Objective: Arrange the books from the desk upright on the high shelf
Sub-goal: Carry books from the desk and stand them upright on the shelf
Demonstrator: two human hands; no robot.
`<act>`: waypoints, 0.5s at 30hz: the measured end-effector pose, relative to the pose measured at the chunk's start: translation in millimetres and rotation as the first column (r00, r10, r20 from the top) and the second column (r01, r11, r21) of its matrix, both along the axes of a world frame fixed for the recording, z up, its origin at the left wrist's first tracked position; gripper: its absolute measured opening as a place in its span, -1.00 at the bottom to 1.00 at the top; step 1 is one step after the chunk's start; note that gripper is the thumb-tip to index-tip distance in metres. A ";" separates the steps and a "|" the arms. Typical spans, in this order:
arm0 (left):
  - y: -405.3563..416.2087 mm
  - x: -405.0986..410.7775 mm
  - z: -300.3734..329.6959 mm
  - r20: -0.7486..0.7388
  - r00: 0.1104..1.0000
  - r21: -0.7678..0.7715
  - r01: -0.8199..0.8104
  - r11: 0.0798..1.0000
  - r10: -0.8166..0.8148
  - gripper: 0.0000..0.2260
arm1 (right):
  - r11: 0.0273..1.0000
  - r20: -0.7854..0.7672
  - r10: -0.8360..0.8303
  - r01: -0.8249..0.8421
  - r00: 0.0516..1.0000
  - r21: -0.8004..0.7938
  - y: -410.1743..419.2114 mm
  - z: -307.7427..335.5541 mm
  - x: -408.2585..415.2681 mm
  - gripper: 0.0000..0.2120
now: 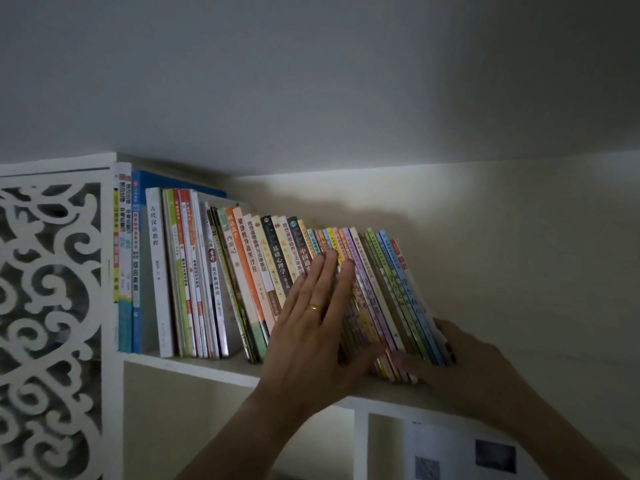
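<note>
A long row of books (242, 271) stands on the high white shelf (194, 367), leaning to the left. At its right end is a bundle of thin colourful books (391, 289). My left hand (311, 327), wearing a gold ring, lies flat with straight fingers against the spines in the middle of the row. My right hand (460, 362) is at the lower right end of the row, its fingers along the bottom of the thin books and its thumb against the outermost cover.
A white carved fretwork panel (48, 306) closes the shelf unit on the left. The ceiling hangs close above the books. To the right of the row, the shelf board runs on along the wall. Below are open compartments; one holds a printed sheet (460, 452).
</note>
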State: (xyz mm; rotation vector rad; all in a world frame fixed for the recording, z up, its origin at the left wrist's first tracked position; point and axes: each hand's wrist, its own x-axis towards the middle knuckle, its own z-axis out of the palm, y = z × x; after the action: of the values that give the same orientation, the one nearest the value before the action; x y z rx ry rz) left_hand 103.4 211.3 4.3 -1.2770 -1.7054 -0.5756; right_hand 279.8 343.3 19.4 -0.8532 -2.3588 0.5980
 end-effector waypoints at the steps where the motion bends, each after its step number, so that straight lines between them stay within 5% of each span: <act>1: 4.0 -2.7 1.4 -0.005 0.999 -0.006 -0.033 0.999 0.033 -0.09 | 0.997 0.003 -0.014 0.013 1.000 0.072 1.8 -1.6 -4.1 -0.19; 7: 11.4 3.3 2.2 0.025 0.999 0.027 -0.026 0.999 0.026 -0.10 | 0.995 0.019 0.076 -0.077 0.997 0.068 12.8 6.1 -3.6 -0.10; 15: 15.5 7.1 6.6 0.071 0.997 0.061 -0.007 0.998 0.003 -0.15 | 0.985 -0.061 0.171 -0.172 0.983 -0.011 35.8 2.2 7.5 -0.30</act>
State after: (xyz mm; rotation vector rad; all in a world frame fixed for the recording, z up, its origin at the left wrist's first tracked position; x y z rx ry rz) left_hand 110.5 226.8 10.9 -1.2214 -1.7354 -0.6724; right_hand 287.3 379.1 21.6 -0.6334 -2.3908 0.7027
